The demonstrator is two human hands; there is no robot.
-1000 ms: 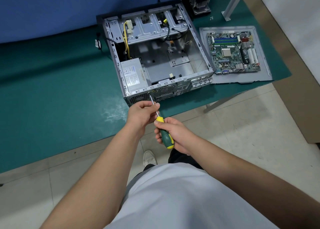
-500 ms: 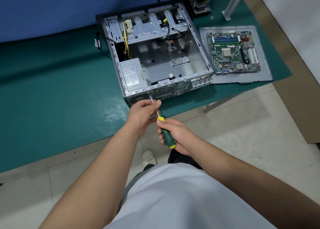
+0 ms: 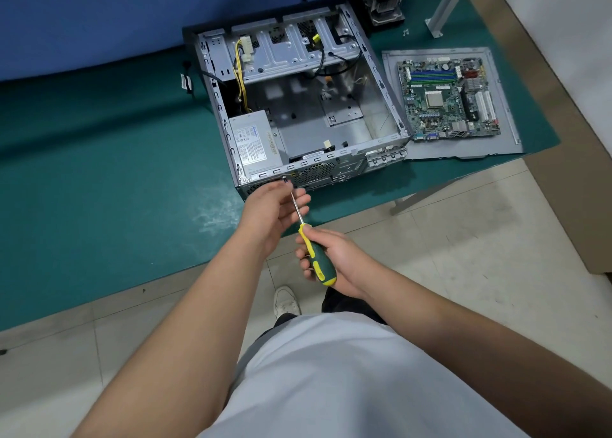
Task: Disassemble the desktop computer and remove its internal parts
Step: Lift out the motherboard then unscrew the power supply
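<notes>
Brightness: even, soft indoor light, moderately bright.
Shadows: a dark band falls across the teal green table mat (image 3: 82,159) below the blue wall panel (image 3: 99,16); the open grey metal computer case (image 3: 384,83) casts shade toward the near table edge.
Glare: a pale sheen on the mat (near the case's corner).
Distortion: wide-angle bowing at the edges.
Focus: sharp centrally, softer toward corners.

Your open computer case (image 3: 298,106) leaves its floor reachable from above; the power supply (image 3: 253,141) blocks the 8 o'clock corner and the drive cage (image 3: 291,51) with its cables spans 12 o'clock. At 3 o'clock, the motherboard (image 3: 447,98) on the side panel (image 3: 506,106) lies just beside the case. At 9 o'clock, the green mat (image 3: 99,172) gives you wide room. Your hands crowd the rear face at 6 o'clock.
</notes>
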